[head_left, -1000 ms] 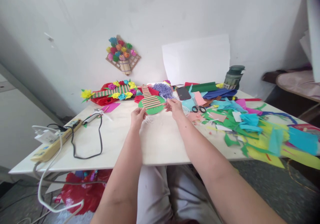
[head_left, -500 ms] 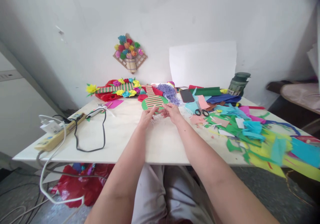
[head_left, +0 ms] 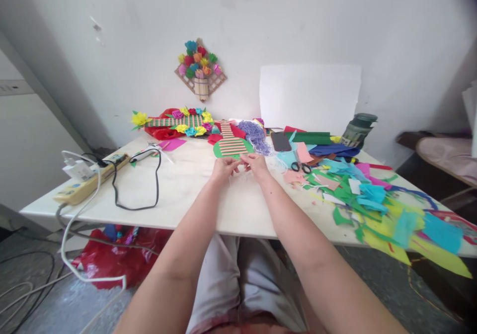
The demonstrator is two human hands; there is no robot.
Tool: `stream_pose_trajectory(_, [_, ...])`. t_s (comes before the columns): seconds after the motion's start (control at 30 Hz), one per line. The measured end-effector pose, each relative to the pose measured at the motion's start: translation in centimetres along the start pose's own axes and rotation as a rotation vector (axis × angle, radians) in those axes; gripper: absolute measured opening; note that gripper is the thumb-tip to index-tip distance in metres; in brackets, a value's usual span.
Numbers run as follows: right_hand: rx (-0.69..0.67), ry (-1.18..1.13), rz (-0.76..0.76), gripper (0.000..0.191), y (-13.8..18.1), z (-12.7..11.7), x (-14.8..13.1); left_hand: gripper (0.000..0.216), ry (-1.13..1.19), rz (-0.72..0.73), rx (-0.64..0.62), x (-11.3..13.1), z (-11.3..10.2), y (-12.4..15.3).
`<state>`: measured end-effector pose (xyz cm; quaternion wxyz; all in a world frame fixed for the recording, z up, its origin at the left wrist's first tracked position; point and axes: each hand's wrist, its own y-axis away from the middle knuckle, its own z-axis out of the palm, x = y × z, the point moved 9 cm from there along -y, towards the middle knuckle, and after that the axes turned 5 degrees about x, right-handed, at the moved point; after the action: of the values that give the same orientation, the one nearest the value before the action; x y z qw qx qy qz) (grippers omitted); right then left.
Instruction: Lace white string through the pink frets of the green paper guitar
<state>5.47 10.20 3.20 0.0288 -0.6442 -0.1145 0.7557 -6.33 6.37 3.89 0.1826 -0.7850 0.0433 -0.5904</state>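
My left hand [head_left: 225, 168] and my right hand [head_left: 257, 166] are close together over the middle of the table, fingertips pinched and almost meeting. Thin white string [head_left: 238, 177] shows at and below the fingers of both hands; its exact path between them is too fine to follow. Just beyond the fingers lies a guitar-shaped green card [head_left: 217, 151] covered with striped sticks [head_left: 231, 147]. More white string [head_left: 276, 165] is heaped to the right of my right hand.
On the right are scissors [head_left: 300, 167], a phone [head_left: 280, 141], paper scraps [head_left: 345, 190] and a dark green bottle [head_left: 359, 130]. A flower-trimmed guitar craft [head_left: 175, 122] lies back left. A power strip [head_left: 85, 182], glue gun [head_left: 145, 152] and looped black cable [head_left: 158, 180] occupy the left.
My hands have drawn closer together, the left fingers curling in toward the right ones. The view has shifted slightly; the objects on the table stay in place.
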Motion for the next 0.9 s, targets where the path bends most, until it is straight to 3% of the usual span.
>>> stream_pose_trajectory(0.5, [0.207,-0.126,0.037,0.018,-0.3,-2.5,0.2,0.028,-0.122,0.014,0.041,-0.9,-0.4,-0.1])
stream_pose_trajectory(0.9, [0.345,-0.228,0.067,0.014,-0.1,-3.3,0.3,0.026,0.034,0.014,0.066,-0.2,-0.9,0.3])
